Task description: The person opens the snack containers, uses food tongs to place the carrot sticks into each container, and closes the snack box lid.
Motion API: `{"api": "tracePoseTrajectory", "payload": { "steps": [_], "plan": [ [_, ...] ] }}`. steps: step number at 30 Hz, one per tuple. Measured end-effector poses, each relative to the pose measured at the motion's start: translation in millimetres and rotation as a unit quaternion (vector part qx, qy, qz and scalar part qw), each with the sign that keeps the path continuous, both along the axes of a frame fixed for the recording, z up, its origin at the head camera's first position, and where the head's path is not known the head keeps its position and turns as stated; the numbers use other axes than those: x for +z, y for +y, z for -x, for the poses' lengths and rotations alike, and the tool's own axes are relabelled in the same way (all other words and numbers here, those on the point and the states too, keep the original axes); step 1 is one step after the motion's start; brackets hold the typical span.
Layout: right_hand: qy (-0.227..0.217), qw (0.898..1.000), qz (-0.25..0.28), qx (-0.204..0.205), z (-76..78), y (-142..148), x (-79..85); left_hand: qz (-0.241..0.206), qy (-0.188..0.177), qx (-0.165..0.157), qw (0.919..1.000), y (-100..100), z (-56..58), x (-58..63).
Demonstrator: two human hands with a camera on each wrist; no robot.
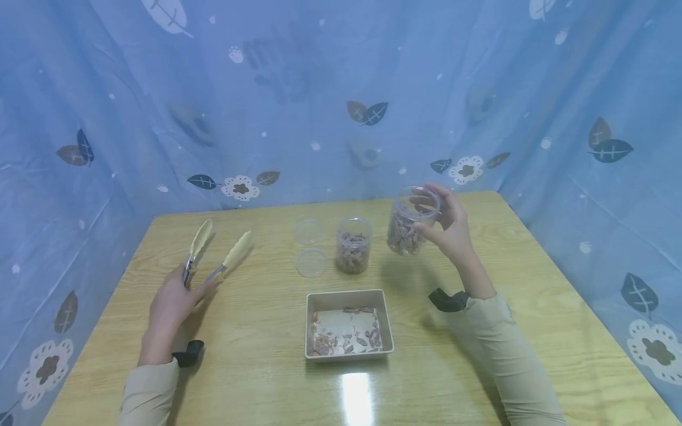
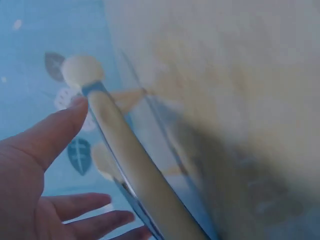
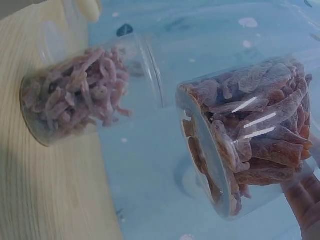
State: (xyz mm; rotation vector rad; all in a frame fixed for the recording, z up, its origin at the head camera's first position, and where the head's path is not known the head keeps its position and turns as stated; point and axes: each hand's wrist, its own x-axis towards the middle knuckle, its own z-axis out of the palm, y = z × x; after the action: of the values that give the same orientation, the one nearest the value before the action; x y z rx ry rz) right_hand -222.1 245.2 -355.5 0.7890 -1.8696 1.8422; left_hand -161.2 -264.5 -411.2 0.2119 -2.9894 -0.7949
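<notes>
My left hand (image 1: 173,305) holds a pair of tongs (image 1: 234,251) with cream tips, spread wide at the table's left. In the left wrist view the thumb rests against one tong arm (image 2: 130,145), the fingers near the other. My right hand (image 1: 450,231) grips a clear jar (image 1: 405,228) around its upper part and holds it tilted above the table. Brown-purple dried strips (image 3: 265,125) fill much of it. Beside it stands a second clear jar (image 1: 353,251), upright, partly filled with thinner pieces (image 3: 80,95).
A shallow beige tray (image 1: 348,358) near the front holds scattered strips along its edges. Two clear round lids (image 1: 311,262) lie left of the standing jar. A blue patterned curtain (image 1: 319,118) hangs around the wooden table (image 1: 256,355).
</notes>
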Motion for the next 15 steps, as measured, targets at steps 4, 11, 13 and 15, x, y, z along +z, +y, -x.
{"api": "tracePoseTrajectory", "payload": {
  "steps": [4,11,13,15],
  "plan": [
    [0.002,1.000,-0.004,-0.005,-0.7,0,0.8,0.013,0.065,-0.017,0.9976,17,7.5,6.6],
    [0.003,1.000,0.007,0.000,-2.3,-2,2.9,0.000,0.181,-0.056,0.9818,53,25.3,8.9],
    [0.002,1.000,0.003,-0.003,-2.4,-2,3.0,-0.006,0.208,-0.073,0.9754,63,31.0,8.6],
    [-0.003,1.000,0.003,-0.004,-2.4,-3,3.2,-0.011,0.225,-0.090,0.9702,74,36.8,9.0]
  ]
}}
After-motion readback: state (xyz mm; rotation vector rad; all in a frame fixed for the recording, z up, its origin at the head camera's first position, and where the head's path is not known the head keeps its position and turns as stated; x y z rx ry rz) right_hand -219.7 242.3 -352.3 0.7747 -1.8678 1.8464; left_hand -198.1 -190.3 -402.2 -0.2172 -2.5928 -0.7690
